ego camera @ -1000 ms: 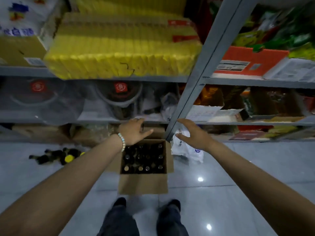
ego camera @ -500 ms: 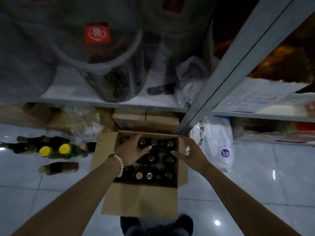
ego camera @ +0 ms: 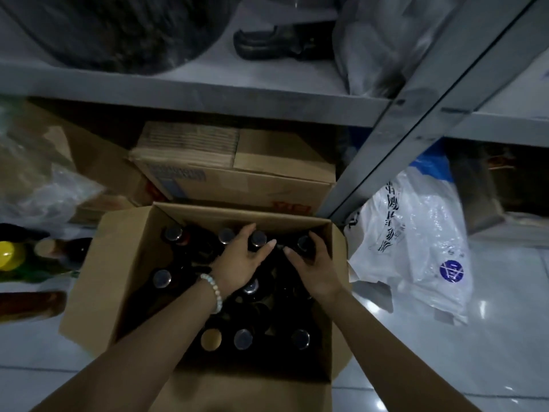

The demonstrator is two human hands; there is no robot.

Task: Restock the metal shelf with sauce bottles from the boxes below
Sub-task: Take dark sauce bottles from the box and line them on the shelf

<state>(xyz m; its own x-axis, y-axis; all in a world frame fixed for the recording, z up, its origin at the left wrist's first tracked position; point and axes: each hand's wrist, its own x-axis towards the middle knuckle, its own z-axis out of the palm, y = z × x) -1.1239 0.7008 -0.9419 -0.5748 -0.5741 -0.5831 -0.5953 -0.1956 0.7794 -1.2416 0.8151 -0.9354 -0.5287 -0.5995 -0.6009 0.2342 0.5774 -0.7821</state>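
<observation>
An open cardboard box (ego camera: 118, 263) stands on the floor below the metal shelf (ego camera: 208, 93) and holds several dark sauce bottles with dark caps. Both my hands are inside it at the far row. My left hand (ego camera: 240, 263), with a bead bracelet on the wrist, wraps fingers and thumb around the neck of one sauce bottle (ego camera: 258, 237). My right hand (ego camera: 315, 269) closes around the neck of the neighbouring sauce bottle (ego camera: 303, 241) to the right. Both bottles stand upright in the box.
A grey shelf post (ego camera: 416, 129) slants down to the box's far right corner. Closed cartons (ego camera: 252, 173) sit behind the box under the shelf. A white plastic bag (ego camera: 416, 248) lies to the right. Loose bottles (ego camera: 9, 254) lie on the tiled floor at left.
My view dropped from the shelves to the box. Both hands went down from above the box into it and closed around two bottle necks in the far row.
</observation>
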